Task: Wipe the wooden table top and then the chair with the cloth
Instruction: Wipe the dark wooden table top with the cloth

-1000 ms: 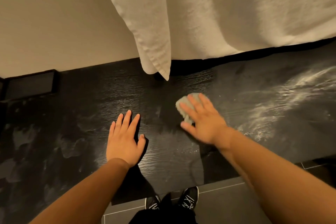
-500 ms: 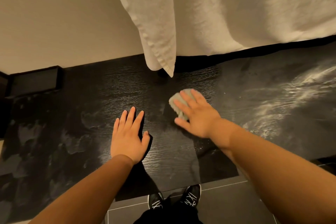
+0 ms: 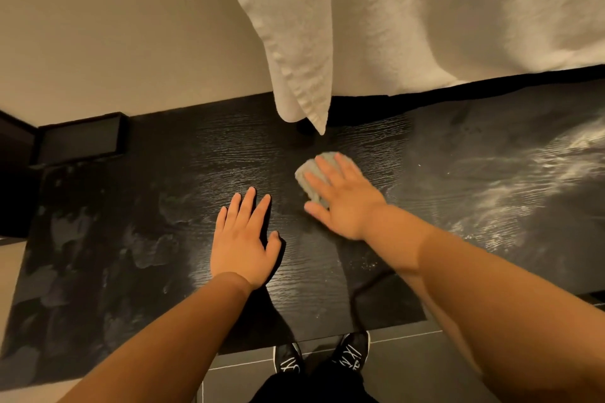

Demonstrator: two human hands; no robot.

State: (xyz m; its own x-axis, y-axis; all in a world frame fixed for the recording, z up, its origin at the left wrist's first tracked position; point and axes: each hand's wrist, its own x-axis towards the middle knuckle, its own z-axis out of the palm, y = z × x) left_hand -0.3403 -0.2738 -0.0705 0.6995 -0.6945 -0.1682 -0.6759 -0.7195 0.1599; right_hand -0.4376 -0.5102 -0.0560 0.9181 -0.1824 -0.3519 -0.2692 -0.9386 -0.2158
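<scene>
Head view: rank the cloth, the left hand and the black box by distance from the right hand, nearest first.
1. Cloth: under the right hand, pressed on the table.
2. Left hand: flat on the table, just to its left.
3. Black box: far left, at the table's back edge.

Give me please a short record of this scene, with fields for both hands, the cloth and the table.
left hand: flat on the table, fingers straight, holding nothing
right hand: presses the cloth with straight fingers
cloth: grey, bunched, under the right hand on the table
table: dark wood, whitish smears at right and left
behind: white fabric hangs above the far edge
</scene>
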